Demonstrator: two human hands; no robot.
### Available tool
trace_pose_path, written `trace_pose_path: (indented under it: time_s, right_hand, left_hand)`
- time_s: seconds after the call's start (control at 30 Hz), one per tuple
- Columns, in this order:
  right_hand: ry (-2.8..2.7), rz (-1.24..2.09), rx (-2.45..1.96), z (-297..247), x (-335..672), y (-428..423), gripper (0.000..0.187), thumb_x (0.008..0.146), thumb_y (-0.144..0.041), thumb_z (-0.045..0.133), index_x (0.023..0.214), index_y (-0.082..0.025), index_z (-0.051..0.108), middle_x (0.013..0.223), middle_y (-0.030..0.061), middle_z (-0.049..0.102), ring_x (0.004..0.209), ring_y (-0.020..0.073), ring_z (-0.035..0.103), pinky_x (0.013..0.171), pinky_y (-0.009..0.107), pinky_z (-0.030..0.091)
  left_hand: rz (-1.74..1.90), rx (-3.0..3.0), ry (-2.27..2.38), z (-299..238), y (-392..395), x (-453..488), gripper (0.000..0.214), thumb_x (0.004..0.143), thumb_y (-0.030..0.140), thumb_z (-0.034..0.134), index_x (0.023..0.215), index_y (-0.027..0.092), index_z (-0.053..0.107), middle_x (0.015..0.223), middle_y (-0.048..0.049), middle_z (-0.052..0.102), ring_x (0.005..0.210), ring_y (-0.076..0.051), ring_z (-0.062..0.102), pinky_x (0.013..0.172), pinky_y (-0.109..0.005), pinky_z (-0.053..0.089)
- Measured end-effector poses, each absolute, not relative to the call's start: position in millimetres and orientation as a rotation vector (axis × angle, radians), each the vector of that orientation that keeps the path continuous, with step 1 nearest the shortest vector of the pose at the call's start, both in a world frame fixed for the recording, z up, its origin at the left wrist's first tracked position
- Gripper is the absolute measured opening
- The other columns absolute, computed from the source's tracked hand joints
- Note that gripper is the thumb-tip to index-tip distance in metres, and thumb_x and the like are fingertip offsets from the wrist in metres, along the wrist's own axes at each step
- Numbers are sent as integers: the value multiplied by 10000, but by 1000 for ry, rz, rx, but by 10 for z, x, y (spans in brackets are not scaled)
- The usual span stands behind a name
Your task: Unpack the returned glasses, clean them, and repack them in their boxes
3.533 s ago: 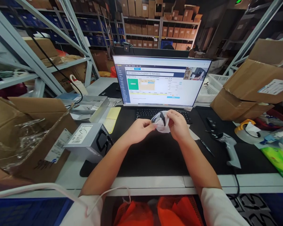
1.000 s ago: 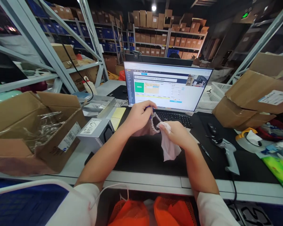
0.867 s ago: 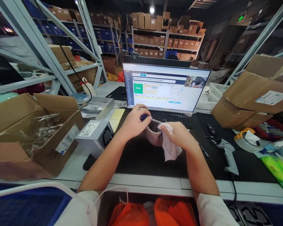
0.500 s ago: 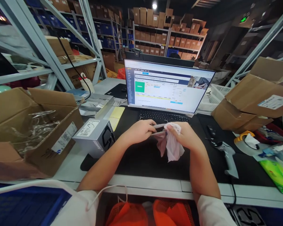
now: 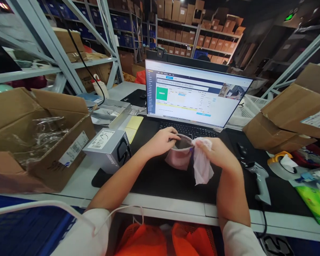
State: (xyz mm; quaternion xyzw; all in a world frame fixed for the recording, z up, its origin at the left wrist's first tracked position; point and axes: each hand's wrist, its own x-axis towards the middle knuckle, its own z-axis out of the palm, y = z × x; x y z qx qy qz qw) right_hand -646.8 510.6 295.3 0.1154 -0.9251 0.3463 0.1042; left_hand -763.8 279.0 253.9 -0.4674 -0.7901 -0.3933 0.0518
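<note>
Both hands are over the black desk mat [image 5: 154, 181], in front of the keyboard [image 5: 176, 127]. A small pinkish-grey soft pouch [image 5: 178, 158] hangs between them with its mouth spread. My left hand [image 5: 162, 143] is closed on the left side of the pouch's rim. My right hand [image 5: 219, 153] pinches a crumpled white tissue or wipe [image 5: 202, 165] at the pouch's right edge. Whether its fingers also hold the rim is hidden by the tissue. The tissue's loose end hangs down beside the pouch.
A monitor [image 5: 192, 96] stands behind the keyboard. To the left are a grey product box [image 5: 106, 153] and an open carton [image 5: 69, 160] with clear plastic. On the right lie a barcode scanner [image 5: 261, 181], a mouse [image 5: 241, 149], a tape roll [image 5: 285, 165] and stacked cartons [image 5: 290, 110].
The pouch's mouth has been pulled wider into a rounded opening, its body now spread out. The tissue hangs slightly farther right. The camera view has shifted a little.
</note>
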Motion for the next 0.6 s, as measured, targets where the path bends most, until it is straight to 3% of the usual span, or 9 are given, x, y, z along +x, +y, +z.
trace_pose_path:
  time_s: [0.1,0.2,0.3,0.47,0.6]
  right_hand:
    - [-2335,1272,186,3010,-6346,5274,415,972,-549,556,910,-191,759,833,49,755,749,202,705,676,302,525]
    - [-1556,1553,151,3028,-6376,5215,432,959,-591,555,843,-203,707,759,23,698,693,204,707,666,353,579]
    - [-1099,1599,139,2957,-6565,4991,462,985,-613,482,821,-213,645,787,4,632,734,185,700,739,389,598]
    - [-1330,1083,301,2811,-6668,4805,457,983,-607,495,786,-225,654,887,46,647,838,231,709,833,462,583]
    - [-1810,1094,483,2793,-6503,4760,503,971,-639,478,718,-260,692,1009,94,691,1189,328,638,1056,544,493]
  left_hand:
    - [-1264,-1468,-2412,2488,2855,-7632,456,781,41,504,1117,184,777,1247,-71,684,1155,-203,654,1061,-321,494]
    - [-1350,-1568,-2501,2466,2909,-7587,544,735,19,500,1177,208,755,1271,-51,688,1183,-202,646,1091,-312,478]
    - [-1515,-1665,-2528,2484,2945,-7534,521,717,37,560,1162,219,761,1289,-44,682,1197,-214,640,1083,-308,473]
    - [-1966,-1667,-2433,2522,2931,-7526,436,723,149,713,1152,210,759,1295,-76,670,1178,-251,649,999,-343,524]
    - [-2063,-1399,-2325,2480,2931,-7565,557,703,165,740,1258,211,715,1366,-106,621,1272,-284,600,1078,-403,490]
